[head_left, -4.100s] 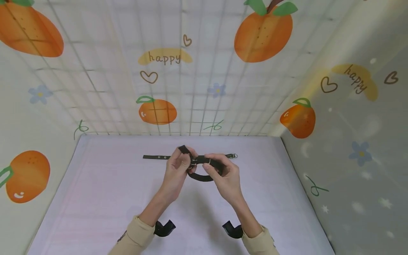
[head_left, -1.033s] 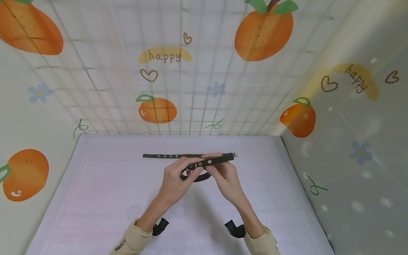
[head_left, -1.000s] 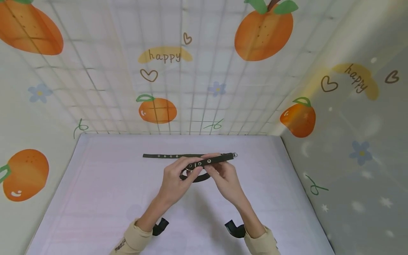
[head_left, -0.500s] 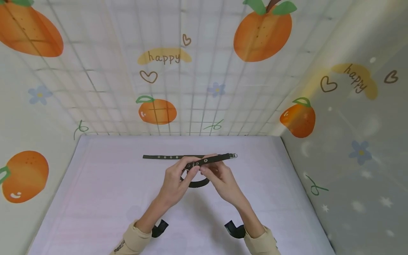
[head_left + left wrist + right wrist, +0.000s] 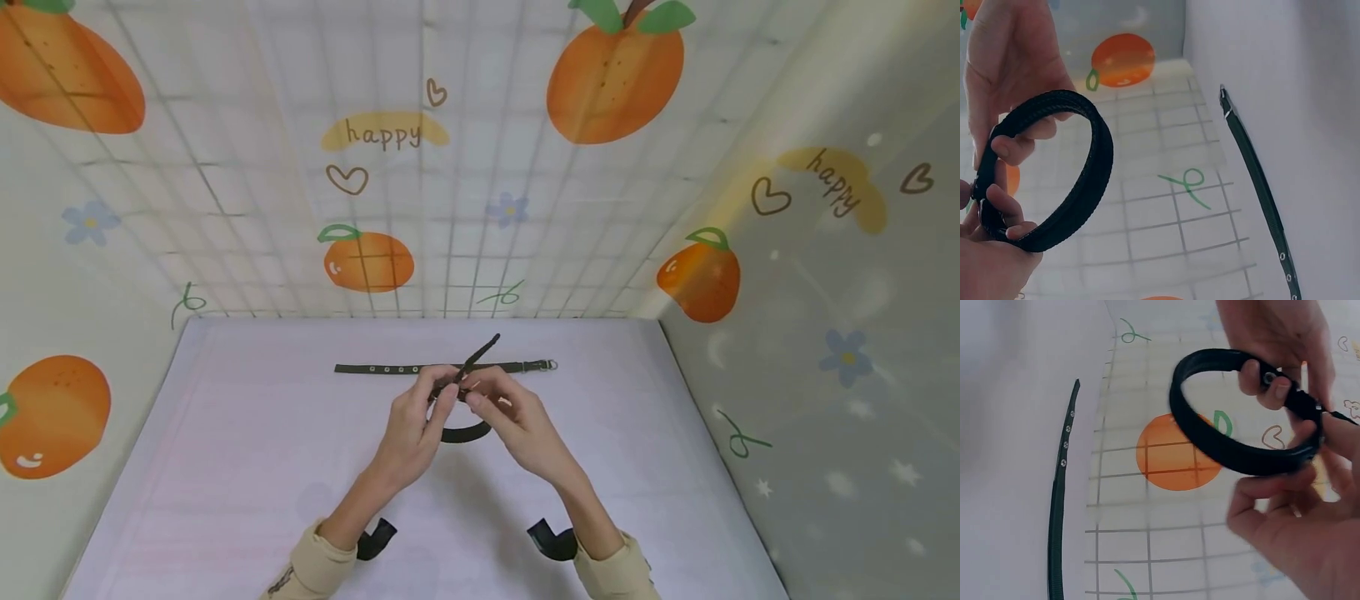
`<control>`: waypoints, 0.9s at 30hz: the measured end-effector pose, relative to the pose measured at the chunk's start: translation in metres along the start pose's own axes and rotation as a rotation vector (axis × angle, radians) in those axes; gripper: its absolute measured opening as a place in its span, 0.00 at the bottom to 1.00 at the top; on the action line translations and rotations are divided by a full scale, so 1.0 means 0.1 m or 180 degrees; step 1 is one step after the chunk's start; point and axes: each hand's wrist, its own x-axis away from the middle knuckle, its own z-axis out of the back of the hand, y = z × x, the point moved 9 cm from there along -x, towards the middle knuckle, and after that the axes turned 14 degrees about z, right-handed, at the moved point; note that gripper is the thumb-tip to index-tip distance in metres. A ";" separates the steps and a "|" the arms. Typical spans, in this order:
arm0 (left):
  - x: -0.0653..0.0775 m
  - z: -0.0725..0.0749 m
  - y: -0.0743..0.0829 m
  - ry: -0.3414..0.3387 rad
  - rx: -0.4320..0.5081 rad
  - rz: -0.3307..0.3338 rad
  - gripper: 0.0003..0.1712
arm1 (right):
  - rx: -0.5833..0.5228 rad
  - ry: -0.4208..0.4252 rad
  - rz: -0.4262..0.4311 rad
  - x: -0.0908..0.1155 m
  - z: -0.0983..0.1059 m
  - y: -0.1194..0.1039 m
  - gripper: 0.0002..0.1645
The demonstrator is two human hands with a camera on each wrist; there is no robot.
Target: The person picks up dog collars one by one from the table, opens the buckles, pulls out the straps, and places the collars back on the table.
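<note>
Both hands hold a black collar bent into a loop, raised over the table. My left hand point(image 5: 408, 429) pinches it near its buckle, and my right hand point(image 5: 525, 421) grips the strap close beside, the fingertips almost meeting. The round of the held collar point(image 5: 1100, 169) shows whole in the left wrist view. Its free end point(image 5: 482, 352) sticks up and away between the hands in the head view. A metal-rimmed hole point(image 5: 1269, 378) shows by the left fingers in the right wrist view. Fingers partly hide the buckle. Behind the hands, a second black collar point(image 5: 375, 368) lies straight.
The white table point(image 5: 247, 467) meets a cloth wall point(image 5: 450, 200) printed with oranges and grid lines at its far edge. A grey side cloth point(image 5: 847, 400) stands at the right. Black wrist camera mounts point(image 5: 552, 540) jut inward from both cuffs.
The held collar's free end has swung from pointing right across the right hand to pointing up and away. The right hand has shifted slightly left along it. The collar on the table stays put.
</note>
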 end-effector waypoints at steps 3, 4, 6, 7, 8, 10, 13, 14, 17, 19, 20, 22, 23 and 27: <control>0.01 -0.01 -0.02 -0.0020 -0.0026 0.0041 0.12 | 0.0081 -0.0163 -0.0061 -0.01 -0.02 0.00 0.10; 0.01 -0.01 -0.02 -0.0024 -0.0027 0.0047 0.12 | 0.0113 -0.0227 -0.0070 -0.01 -0.03 -0.01 0.09; 0.02 -0.02 -0.03 -0.0024 -0.0025 0.0041 0.12 | 0.0134 -0.0345 -0.0067 -0.01 -0.05 -0.01 0.08; 0.02 -0.02 -0.03 -0.0027 -0.0019 0.0050 0.12 | 0.0132 -0.0387 -0.0072 -0.01 -0.06 -0.02 0.07; 0.02 -0.02 -0.03 -0.0028 -0.0016 0.0051 0.12 | 0.0132 -0.0422 -0.0079 -0.01 -0.06 -0.01 0.07; 0.02 -0.03 -0.04 -0.0035 0.0008 0.0050 0.12 | 0.0104 -0.0460 -0.0087 -0.01 -0.07 -0.02 0.06; 0.01 -0.03 -0.04 -0.0049 0.0056 0.0069 0.12 | 0.0058 -0.0487 -0.0083 -0.01 -0.07 -0.02 0.07; 0.00 -0.02 -0.05 -0.0053 0.0079 0.0078 0.12 | 0.0050 -0.0495 -0.0070 -0.01 -0.07 -0.02 0.07; 0.00 -0.02 -0.06 -0.0062 0.0141 0.0103 0.13 | 0.0024 -0.0539 -0.0042 -0.01 -0.07 -0.03 0.08; 0.00 -0.02 -0.07 -0.0071 0.0157 0.0113 0.13 | 0.0051 -0.0580 -0.0045 -0.02 -0.08 -0.03 0.07; 0.00 -0.02 -0.07 -0.0077 0.0160 0.0119 0.13 | 0.0073 -0.0598 -0.0054 -0.02 -0.08 -0.03 0.06; 0.00 -0.02 -0.08 -0.0086 0.0151 0.0127 0.13 | 0.0109 -0.0614 -0.0092 -0.01 -0.08 -0.03 0.03; 0.00 -0.02 -0.08 -0.0083 0.0144 0.0124 0.12 | 0.0114 -0.0608 -0.0116 -0.01 -0.09 -0.02 0.03; -0.01 -0.01 -0.09 -0.0048 0.0162 0.0127 0.12 | 0.0069 -0.0476 -0.0156 0.01 -0.08 -0.01 0.01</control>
